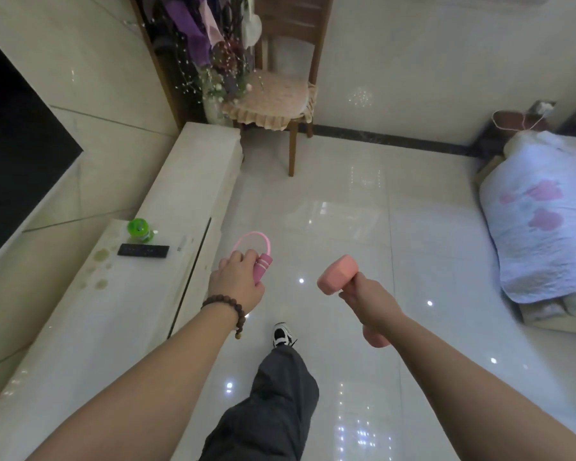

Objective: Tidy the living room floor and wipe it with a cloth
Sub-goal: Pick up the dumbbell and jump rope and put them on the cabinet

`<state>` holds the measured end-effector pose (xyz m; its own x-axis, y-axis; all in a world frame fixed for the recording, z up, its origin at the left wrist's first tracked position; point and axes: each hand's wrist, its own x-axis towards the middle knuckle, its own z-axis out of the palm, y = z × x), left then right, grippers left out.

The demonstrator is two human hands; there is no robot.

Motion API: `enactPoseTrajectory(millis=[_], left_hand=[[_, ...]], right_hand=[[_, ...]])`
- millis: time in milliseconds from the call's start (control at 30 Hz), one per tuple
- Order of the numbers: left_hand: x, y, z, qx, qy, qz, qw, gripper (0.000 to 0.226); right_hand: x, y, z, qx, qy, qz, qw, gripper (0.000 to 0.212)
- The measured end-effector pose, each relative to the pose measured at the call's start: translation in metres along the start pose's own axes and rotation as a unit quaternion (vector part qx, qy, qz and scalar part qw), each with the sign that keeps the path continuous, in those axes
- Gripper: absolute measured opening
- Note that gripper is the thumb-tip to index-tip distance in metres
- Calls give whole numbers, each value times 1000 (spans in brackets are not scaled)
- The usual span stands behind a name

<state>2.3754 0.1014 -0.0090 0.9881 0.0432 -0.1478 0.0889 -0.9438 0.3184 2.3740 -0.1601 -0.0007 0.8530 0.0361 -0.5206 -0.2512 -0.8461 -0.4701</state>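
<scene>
Two pink things are in our hands above the glossy white tile floor (346,207): our left hand (236,284) curls its fingers round the skipping-rope handles (263,268), the rope's loop arching above them, and our right hand (368,296) grips a pink dumbbell (337,273) by its bar. Left of the dumbbell runs a low white cabinet (167,227) bearing a green cup (139,226) and a black remote (143,250). Beyond the dumbbell stands a wooden chair (280,101); to its right lies a quilt (542,221). We read no writing.
</scene>
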Motion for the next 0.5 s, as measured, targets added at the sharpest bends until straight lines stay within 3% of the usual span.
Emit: enactPoseTrajectory(millis=[267, 500], left_hand=[[167, 7, -24, -6, 7, -65, 998, 34], [278, 9, -51, -23, 17, -118, 993, 35]], right_hand=[[167, -69, -88, -61, -30, -19, 997, 8], [283, -130, -153, -109, -46, -85, 989, 5]])
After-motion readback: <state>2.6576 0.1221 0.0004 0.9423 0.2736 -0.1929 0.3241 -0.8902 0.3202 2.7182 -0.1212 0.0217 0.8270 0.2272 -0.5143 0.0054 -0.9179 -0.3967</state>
